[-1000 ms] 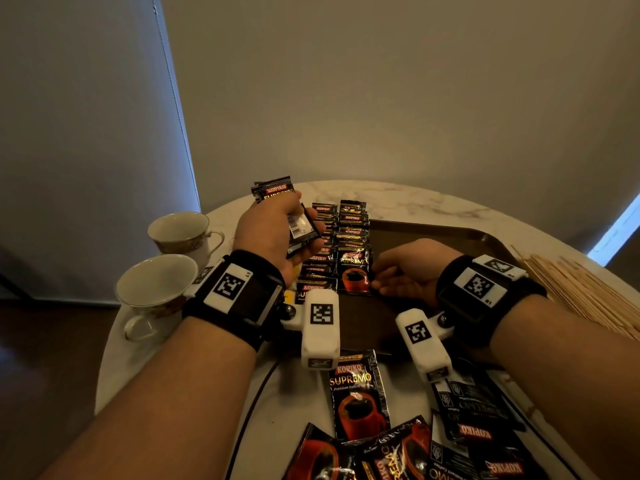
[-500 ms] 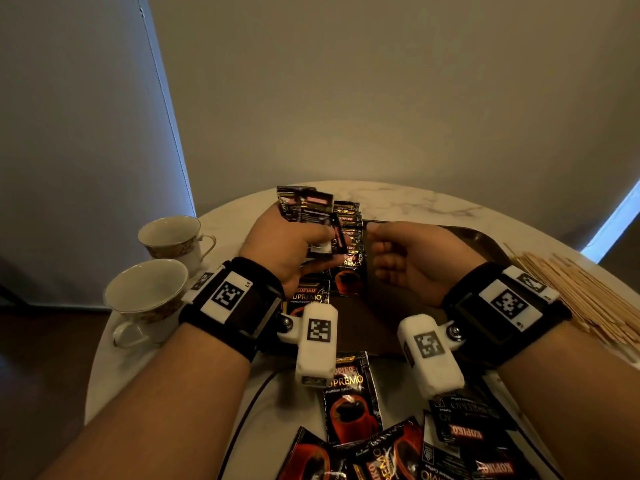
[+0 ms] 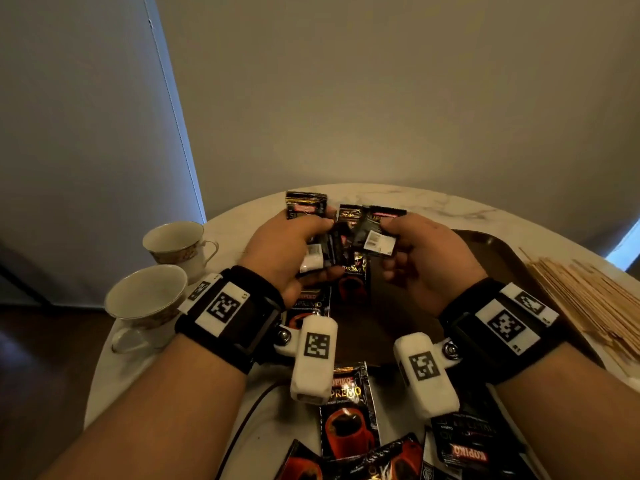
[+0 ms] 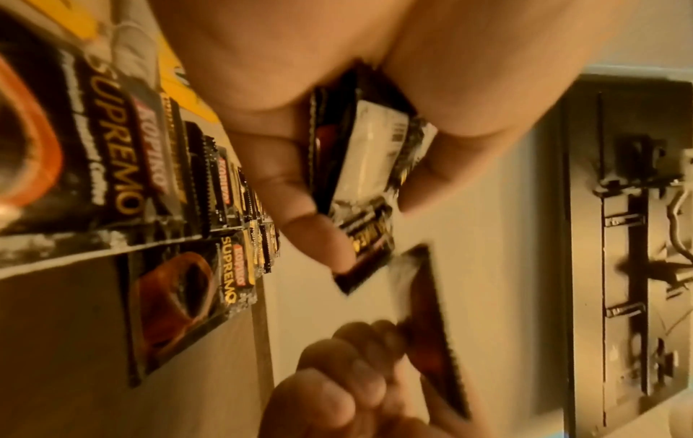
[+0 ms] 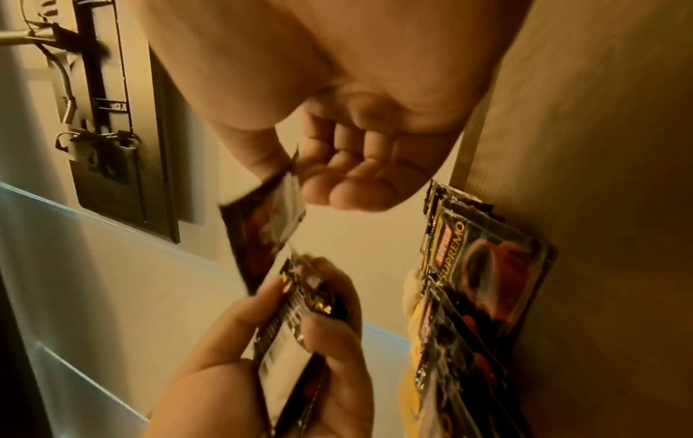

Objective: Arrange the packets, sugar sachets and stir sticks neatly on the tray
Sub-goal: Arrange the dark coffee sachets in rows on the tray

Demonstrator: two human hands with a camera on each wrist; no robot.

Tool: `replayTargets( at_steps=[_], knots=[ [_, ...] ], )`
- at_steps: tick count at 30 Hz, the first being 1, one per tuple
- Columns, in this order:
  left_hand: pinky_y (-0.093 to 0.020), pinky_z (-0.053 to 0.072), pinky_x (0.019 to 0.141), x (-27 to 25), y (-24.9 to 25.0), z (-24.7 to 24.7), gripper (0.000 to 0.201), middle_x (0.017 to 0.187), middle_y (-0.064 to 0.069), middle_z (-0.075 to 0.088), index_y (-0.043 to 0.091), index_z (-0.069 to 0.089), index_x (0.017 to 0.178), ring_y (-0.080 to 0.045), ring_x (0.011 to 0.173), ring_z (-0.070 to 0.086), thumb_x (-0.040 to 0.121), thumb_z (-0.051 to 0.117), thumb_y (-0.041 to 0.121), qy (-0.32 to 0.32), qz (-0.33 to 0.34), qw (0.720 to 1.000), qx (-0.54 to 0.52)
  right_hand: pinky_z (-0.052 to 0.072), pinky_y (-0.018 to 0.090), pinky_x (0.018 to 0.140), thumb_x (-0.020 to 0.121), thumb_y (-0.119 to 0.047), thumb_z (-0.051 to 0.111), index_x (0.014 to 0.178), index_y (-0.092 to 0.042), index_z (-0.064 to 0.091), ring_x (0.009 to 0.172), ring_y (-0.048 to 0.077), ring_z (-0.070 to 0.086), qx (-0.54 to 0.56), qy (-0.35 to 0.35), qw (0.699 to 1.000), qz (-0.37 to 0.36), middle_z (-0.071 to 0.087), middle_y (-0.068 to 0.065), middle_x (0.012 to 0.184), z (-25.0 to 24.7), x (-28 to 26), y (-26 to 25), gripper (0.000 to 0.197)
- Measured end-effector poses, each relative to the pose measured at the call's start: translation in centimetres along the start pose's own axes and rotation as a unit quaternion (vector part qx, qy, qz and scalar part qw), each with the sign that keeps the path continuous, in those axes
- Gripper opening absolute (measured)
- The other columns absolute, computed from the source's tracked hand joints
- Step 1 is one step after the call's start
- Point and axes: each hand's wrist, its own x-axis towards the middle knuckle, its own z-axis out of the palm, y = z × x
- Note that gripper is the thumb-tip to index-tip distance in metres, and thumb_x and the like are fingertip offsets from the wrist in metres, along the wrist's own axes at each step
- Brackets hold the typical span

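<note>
Your bare forearms wear black fabric wrist straps (image 3: 239, 317) carrying white square-coded marker tags (image 3: 507, 325) and white boxy camera housings (image 3: 313, 362).

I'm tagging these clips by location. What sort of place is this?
Probably a home or hotel room coffee corner: a round marble table, two teacups, coffee packets and stir sticks beside a tray.

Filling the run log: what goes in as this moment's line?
left hand: grips packet stack | right hand: pinches one packet | both above tray
</note>
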Motion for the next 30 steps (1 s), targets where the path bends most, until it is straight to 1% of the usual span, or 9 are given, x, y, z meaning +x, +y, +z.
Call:
replayTargets(
  at_steps=[4,10,12,15,17,19,23,26,30],
  knots=[
    [-0.040,0.063,0.060,0.4,-0.1,0.2,0.018,0.114,-0.009,0.073,0.016,0.067,0.120,-0.028,0.089,0.078,0.104,0.058,0.017,0.040,0.030,0.998,-0.035,0.037,0.026,0.046,0.094,-0.016,0.064,0.092,-0.011,0.063,0.049,0.011,0.047,0.037,0.008,0.999,0.024,0.047,0.000,0.061,-0.2,0.3,0.0,0.006],
    [-0.034,0.061,0.062,-0.1,-0.9,1.1,0.017,0.102,-0.007,0.078,0.020,0.068,0.118,-0.025,0.087,0.077,0.102,0.062,0.024,-0.030,0.084,0.995,0.048,0.042,0.024,0.049,0.097,-0.029,0.064,0.084,-0.016,0.060,0.052,0.011,0.049,0.026,-0.070,0.997,0.031,0.049,-0.002,0.061,0.7,-0.1,0.4,0.019],
    [-0.033,0.061,0.066,-0.2,-0.8,0.9,0.026,0.096,-0.006,0.078,0.016,0.065,0.121,-0.022,0.085,0.076,0.095,0.070,0.015,-0.065,0.104,0.991,0.059,0.043,0.024,0.051,0.100,-0.032,0.060,0.086,-0.015,0.063,0.055,0.011,0.051,0.031,-0.085,0.996,0.018,0.053,-0.001,0.064,0.7,-0.1,0.5,0.022],
    [-0.042,0.062,0.080,0.1,-0.9,0.2,0.057,0.105,-0.013,0.076,0.014,0.060,0.126,-0.029,0.095,0.075,0.078,0.080,-0.008,-0.086,0.127,0.985,0.075,0.041,0.022,0.050,0.100,-0.015,0.059,0.105,-0.012,0.072,0.056,0.010,0.049,0.023,-0.076,0.997,-0.026,0.060,-0.001,0.070,0.5,0.2,0.5,0.015],
    [-0.047,0.062,0.083,0.4,-1.1,-0.1,0.061,0.112,-0.017,0.074,0.015,0.060,0.124,-0.033,0.103,0.074,0.073,0.077,-0.013,-0.072,0.124,0.987,0.067,0.038,0.020,0.047,0.095,-0.004,0.062,0.120,-0.013,0.068,0.052,0.008,0.044,0.022,-0.072,0.996,-0.047,0.059,-0.004,0.068,0.3,0.5,0.6,0.027],
    [-0.043,0.062,0.078,0.3,-1.1,-0.1,0.057,0.114,-0.017,0.073,0.015,0.059,0.124,-0.031,0.102,0.074,0.080,0.068,-0.020,-0.070,0.105,0.991,0.039,0.039,0.020,0.046,0.091,0.001,0.067,0.127,-0.017,0.063,0.050,0.005,0.050,0.013,-0.061,0.997,-0.044,0.058,-0.005,0.072,0.0,0.7,0.8,0.041],
    [-0.038,0.063,0.070,0.0,-0.8,-0.2,0.056,0.115,-0.017,0.073,0.011,0.060,0.127,-0.027,0.094,0.075,0.083,0.060,-0.024,-0.101,0.062,0.993,0.003,0.048,0.029,0.069,0.090,-0.005,0.065,0.126,-0.010,0.064,0.078,0.017,0.067,0.032,-0.082,0.995,0.039,0.072,0.007,0.107,-0.6,0.9,1.0,0.036],
    [-0.036,0.062,0.065,-0.2,-0.5,-0.3,0.052,0.108,-0.014,0.075,0.011,0.063,0.125,-0.024,0.086,0.077,0.084,0.059,-0.022,-0.096,0.042,0.994,-0.013,0.050,0.025,0.062,0.082,-0.013,0.068,0.118,-0.010,0.067,0.076,0.016,0.067,0.092,-0.111,0.984,0.105,0.071,0.009,0.103,-1.0,0.7,0.8,0.036],
    [-0.035,0.062,0.063,-0.1,-0.6,-0.2,0.048,0.116,-0.017,0.074,0.013,0.064,0.123,-0.029,0.089,0.078,0.085,0.064,-0.018,-0.057,0.016,0.998,-0.021,0.051,0.020,0.055,0.090,-0.010,0.068,0.092,-0.014,0.065,0.070,0.014,0.068,0.125,-0.057,0.990,0.033,0.074,0.006,0.091,-0.8,0.9,0.6,0.005]
  ],
)
